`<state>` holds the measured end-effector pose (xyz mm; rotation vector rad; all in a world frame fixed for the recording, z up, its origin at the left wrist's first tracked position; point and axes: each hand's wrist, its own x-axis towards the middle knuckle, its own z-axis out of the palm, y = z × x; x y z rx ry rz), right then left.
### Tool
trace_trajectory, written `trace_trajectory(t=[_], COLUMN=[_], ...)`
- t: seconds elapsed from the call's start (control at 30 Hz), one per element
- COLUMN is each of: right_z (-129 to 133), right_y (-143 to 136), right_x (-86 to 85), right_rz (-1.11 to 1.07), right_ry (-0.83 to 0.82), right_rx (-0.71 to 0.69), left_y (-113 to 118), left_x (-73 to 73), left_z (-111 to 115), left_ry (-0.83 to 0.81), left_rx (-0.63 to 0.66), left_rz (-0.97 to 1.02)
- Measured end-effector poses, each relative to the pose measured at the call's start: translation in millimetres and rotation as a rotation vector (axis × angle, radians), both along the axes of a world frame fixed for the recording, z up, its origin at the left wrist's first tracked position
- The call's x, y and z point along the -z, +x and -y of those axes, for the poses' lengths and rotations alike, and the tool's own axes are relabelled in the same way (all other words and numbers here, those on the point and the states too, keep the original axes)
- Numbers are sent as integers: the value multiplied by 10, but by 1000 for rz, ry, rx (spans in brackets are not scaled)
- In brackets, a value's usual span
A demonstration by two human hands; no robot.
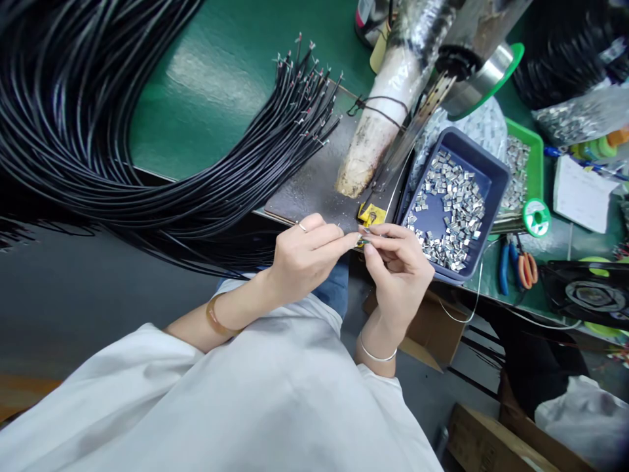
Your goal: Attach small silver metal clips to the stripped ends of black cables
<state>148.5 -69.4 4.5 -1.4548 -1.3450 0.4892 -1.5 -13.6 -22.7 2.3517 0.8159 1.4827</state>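
Observation:
My left hand and my right hand meet at the front edge of the bench, fingertips almost touching. Both are closed in a pinch. Between them is something small, mostly covered by the fingers and too tiny to name. Just beyond the fingertips sits a small yellow block on a dark board. To the right of my right hand stands a blue tray holding many small metal connector shells. A thick bundle of black cables, with stripped wire ends, lies on the left.
A white pipe wrapped in plastic slants down over the board. Right of the blue tray are a green bin, a solder spool, pliers, paper and a fan. A cardboard box stands below; another person's white garment shows lower right.

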Motion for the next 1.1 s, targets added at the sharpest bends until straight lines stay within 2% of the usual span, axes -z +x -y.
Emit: trace_trajectory(t=[0.1, 0.17, 0.23, 0.33, 0.37, 0.43, 0.53, 0.6, 0.77, 0.97, 1.1], right_z=[35, 43, 32, -9, -24, -47, -43, -15, 26, -67, -101], right_y=[-68, -99, -110, -119, -126, -149, -176, -176, -149, -154, -95], right_x=[-65, -68, -33, 40, 55, 59, 16, -14, 19, 144, 185], right_rz=[193, 121, -63, -238, -252, -231, -106, 17, 341, 68, 182], right_ry=[52, 67, 42, 11, 18, 64, 172, 236, 350, 282, 306], right_rx=[90, 77, 12, -51, -47, 9, 183, 245, 107, 166, 113], left_y=[-7, -5, -1, -9, -16, -31, -36, -22, 17, 14, 27], left_x=[20, -4, -62, -169, -197, -233, -242, -236, -237, -240, -227], left_z=[46, 99, 151, 174, 161, 112, 29, -10, -69, -131, -142], left_ry=[-39, -192, -490, -1036, -1158, -1273, -1294, -1293, -1259, -1212, -1181], left_rx=[1, 59, 188, 425, 482, 537, 486, 423, 354, 363, 341], left_rz=[-43, 21, 166, 391, 447, 527, 569, 576, 580, 571, 549])
